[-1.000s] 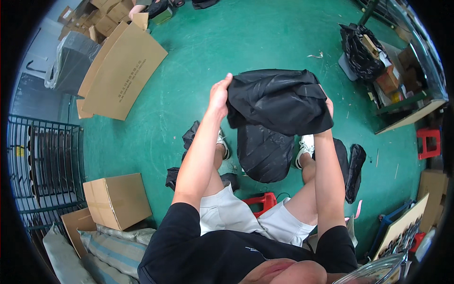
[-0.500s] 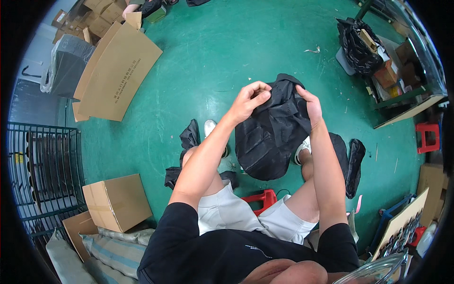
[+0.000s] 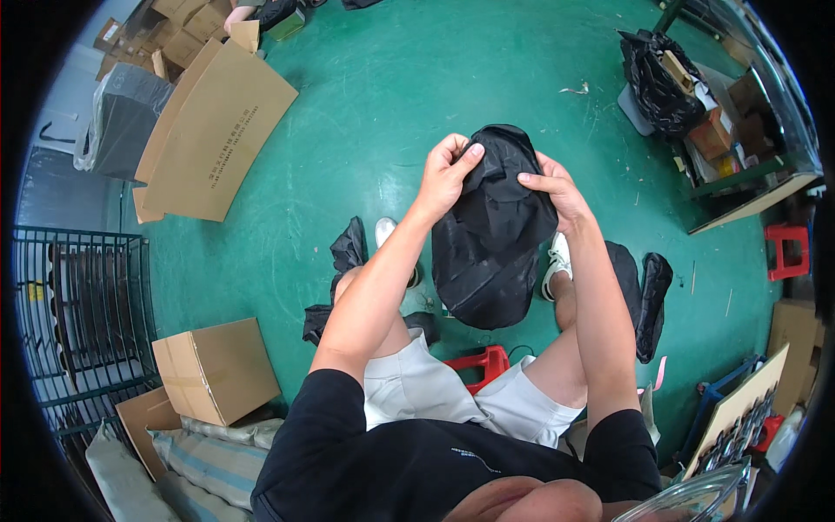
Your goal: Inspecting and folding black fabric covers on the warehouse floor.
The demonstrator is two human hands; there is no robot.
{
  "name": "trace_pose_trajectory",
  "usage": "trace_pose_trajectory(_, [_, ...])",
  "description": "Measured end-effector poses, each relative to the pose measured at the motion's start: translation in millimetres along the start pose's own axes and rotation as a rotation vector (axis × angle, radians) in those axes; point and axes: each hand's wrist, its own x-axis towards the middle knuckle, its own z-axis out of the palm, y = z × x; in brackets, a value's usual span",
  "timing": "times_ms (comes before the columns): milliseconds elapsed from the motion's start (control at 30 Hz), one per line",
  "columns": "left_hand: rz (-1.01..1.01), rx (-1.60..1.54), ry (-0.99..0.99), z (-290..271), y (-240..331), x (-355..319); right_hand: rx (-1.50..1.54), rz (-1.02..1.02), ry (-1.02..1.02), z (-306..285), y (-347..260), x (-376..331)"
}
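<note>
**Both hands grip one black garment over a green floor**

Left hand (image 3: 448, 174) and right hand (image 3: 552, 187) each pinch the top of a black garment (image 3: 491, 235), fingers closed on its bunched fabric, holding it up in front of the knees while I watch from the head view. Beneath spreads a green painted floor (image 3: 383, 78), the largest thing in view. On it lies one big flattened cardboard sheet (image 3: 213, 130) at upper left, a dark wire rack (image 3: 78, 313) at the left edge, and one closed cardboard box (image 3: 217, 370) beside it. I count two more black pieces (image 3: 644, 291) lying at the right, one red stool (image 3: 483, 365) under the seated person, and one red stool (image 3: 787, 252) far right.
</note>
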Motion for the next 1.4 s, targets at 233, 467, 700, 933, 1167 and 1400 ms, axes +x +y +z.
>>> trace_pose_trajectory(233, [-0.038, -0.157, -0.009, -7, 17, 2, 0.24, 0.024, -0.093, -3, -13, -3])
trace_pose_trajectory(467, [-0.071, -0.238, 0.026, -13, 20, 2, -0.071, 0.099, 0.084, -16, -5, 0])
trace_pose_trajectory(700, [-0.01, -0.068, -0.108, -25, 9, 0, -0.003, -0.079, 0.198, -28, -6, -1])
trace_pose_trajectory(933, [0.094, 0.237, -0.251, -11, 17, -4, 0.033, -0.01, 0.005, -21, -9, -5])
trace_pose_trajectory(1167, [-0.171, 0.071, -0.574, 8, 22, -15, 0.019, 0.042, -0.124, -8, -7, -6])
trace_pose_trajectory(1400, [-0.388, 0.045, -0.695, -9, 27, -8, 0.049, 0.084, -0.063, -20, -11, -6])
